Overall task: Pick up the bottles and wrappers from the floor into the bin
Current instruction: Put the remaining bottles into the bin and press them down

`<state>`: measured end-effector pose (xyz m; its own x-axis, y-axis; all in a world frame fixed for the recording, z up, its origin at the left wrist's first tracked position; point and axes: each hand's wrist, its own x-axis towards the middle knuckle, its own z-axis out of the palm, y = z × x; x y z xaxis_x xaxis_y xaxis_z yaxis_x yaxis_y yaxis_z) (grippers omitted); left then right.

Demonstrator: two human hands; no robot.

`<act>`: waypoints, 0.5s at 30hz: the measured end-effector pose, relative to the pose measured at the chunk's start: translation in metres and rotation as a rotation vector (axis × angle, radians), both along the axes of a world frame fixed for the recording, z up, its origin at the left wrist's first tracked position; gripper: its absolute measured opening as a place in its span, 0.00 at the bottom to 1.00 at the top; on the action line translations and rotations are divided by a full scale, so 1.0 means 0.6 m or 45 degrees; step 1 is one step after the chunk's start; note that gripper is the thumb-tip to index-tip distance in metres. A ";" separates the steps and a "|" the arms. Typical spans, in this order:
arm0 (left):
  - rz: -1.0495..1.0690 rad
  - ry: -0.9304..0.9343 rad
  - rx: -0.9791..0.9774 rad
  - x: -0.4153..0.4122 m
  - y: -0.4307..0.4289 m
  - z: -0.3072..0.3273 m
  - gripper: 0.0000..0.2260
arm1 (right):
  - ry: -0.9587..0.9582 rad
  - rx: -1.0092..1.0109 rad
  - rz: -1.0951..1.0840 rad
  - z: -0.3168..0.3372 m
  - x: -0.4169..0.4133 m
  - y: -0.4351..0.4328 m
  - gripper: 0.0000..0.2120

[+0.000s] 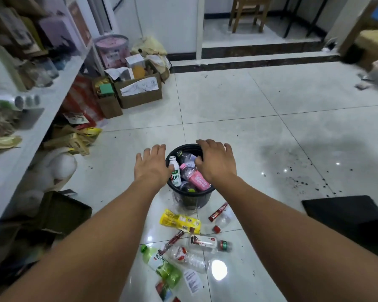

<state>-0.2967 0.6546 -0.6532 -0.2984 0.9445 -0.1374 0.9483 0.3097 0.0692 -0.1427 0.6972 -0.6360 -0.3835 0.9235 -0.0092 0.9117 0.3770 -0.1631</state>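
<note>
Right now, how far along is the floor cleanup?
Done: the black round bin holds a white plastic bottle and a pink-labelled bottle, among others. In hand: nothing; the left hand and right hand sit empty over the rim. Left on the tiled floor: yellow wrapper, red stick wrapper, green plastic bottle, clear red-labelled bottle, plus more.

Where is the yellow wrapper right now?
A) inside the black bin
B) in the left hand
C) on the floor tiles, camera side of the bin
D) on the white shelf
C: the yellow wrapper lies flat on the floor tiles just outside the black bin.
</note>
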 end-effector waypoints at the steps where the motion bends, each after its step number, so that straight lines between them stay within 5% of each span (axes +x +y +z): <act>1: 0.012 -0.020 0.031 0.007 0.007 -0.023 0.29 | 0.005 0.028 0.015 -0.021 0.005 0.001 0.24; 15: 0.034 0.024 0.152 -0.012 -0.060 -0.386 0.28 | 0.114 0.251 0.019 -0.392 0.014 -0.060 0.21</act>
